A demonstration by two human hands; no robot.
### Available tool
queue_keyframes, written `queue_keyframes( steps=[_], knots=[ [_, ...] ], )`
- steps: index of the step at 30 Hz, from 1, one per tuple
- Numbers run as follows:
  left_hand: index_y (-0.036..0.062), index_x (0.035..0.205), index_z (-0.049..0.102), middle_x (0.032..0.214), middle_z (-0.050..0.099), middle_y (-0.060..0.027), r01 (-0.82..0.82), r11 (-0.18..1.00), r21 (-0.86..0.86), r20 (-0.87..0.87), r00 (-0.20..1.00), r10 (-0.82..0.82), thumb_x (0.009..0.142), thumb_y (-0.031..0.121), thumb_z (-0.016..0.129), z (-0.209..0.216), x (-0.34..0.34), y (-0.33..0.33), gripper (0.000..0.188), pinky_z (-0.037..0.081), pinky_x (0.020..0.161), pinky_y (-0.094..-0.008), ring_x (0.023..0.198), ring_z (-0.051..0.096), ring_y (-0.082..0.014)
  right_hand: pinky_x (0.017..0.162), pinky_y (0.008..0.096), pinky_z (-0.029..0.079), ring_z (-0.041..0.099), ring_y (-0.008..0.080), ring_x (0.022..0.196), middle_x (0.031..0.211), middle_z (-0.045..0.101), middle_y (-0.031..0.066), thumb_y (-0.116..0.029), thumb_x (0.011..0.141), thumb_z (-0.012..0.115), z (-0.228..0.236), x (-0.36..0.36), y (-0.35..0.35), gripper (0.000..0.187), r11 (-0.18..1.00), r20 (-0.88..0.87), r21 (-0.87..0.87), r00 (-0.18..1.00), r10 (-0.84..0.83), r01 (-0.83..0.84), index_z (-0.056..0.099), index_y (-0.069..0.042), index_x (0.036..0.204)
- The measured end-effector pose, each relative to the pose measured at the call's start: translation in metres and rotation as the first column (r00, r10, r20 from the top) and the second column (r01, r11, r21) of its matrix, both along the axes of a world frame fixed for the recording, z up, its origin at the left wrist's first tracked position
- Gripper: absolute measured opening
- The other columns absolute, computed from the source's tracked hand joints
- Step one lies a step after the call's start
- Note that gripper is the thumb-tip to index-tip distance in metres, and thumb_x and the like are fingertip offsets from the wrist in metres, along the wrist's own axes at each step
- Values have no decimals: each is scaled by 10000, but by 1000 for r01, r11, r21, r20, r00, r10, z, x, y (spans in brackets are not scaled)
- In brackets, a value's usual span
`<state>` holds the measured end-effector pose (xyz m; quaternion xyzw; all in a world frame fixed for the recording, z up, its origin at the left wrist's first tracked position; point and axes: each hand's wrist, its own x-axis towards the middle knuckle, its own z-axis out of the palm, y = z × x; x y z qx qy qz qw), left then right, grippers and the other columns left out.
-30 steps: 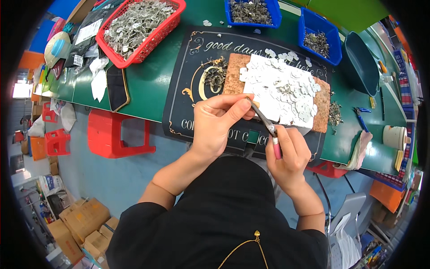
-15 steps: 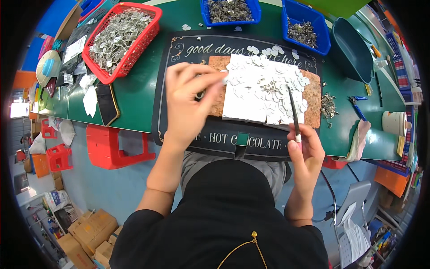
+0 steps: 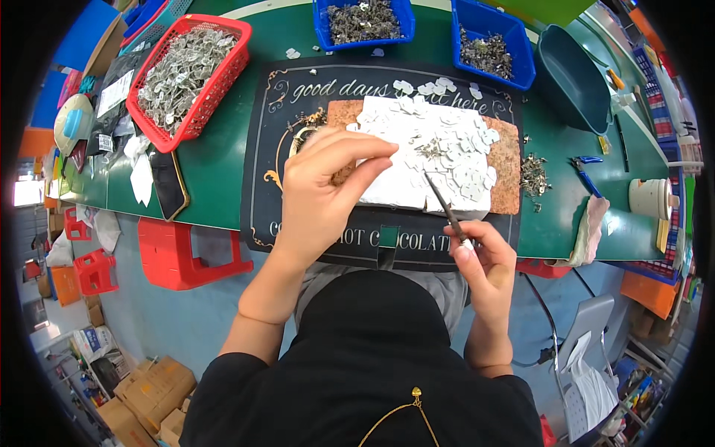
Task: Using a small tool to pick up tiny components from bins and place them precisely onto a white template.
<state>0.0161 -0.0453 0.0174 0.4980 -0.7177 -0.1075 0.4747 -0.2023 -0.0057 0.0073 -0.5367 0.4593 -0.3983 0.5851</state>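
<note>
My left hand (image 3: 322, 188) hovers over the left edge of a white slab (image 3: 376, 190), thumb and forefinger pinched together. Anything between those fingertips is too small to make out. In my right hand (image 3: 488, 261) is a pair of slim dark tweezers (image 3: 445, 206), its tip pointing up and left above the slab. Many small flat white pieces (image 3: 458, 145) cover the slab's right side. Tiny metal parts (image 3: 430, 149) lie in a little heap among them. Beneath the slab is a brown speckled board (image 3: 504, 160).
A dark printed mat (image 3: 261, 149) lies under the work. Around it are a red basket of clear-looking pieces (image 3: 238, 63), two blue bins of metal parts (image 3: 406, 33), a dark green basin (image 3: 555, 82), loose metal parts (image 3: 533, 175), blue-handled pliers (image 3: 587, 177) and a phone (image 3: 170, 190).
My left hand has moved right relative to the slab, its fingers now closer together. The tweezers have swung to a more leftward slant and drawn back toward me. The whole view has shifted slightly.
</note>
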Motion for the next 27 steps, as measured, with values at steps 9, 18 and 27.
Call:
queue_keyframes(
  steps=[9, 18, 27],
  knots=[
    [-56, 1134, 500, 935, 627, -143, 371, 856, 360, -567, 816, -115, 777, -93, 562, 15, 8, 27, 365, 503, 768, -261, 901, 623, -181, 582, 164, 365, 481, 42, 675, 812, 589, 45, -18, 787, 581, 8, -2, -9, 173, 986, -161, 41, 973, 164, -160, 601, 70, 935],
    [-5, 1121, 562, 874, 641, -119, 314, 898, 308, -120, 949, -291, 683, -96, 579, 25, 15, 24, 447, 517, 731, -261, 806, 654, -184, 577, 169, 380, 500, 41, 666, 806, 628, 51, -28, 781, 601, 11, -5, -12, 183, 970, -38, 131, 976, 213, -206, 618, 63, 939],
    [-18, 1102, 540, 867, 658, -123, 386, 864, 324, -156, 922, -354, 671, -96, 569, 28, 21, 24, 438, 478, 755, -257, 839, 647, -180, 554, 186, 387, 491, 41, 650, 779, 623, 37, -126, 845, 591, 11, -10, -18, 194, 849, 231, 393, 932, 281, -354, 617, 47, 928]
  ],
)
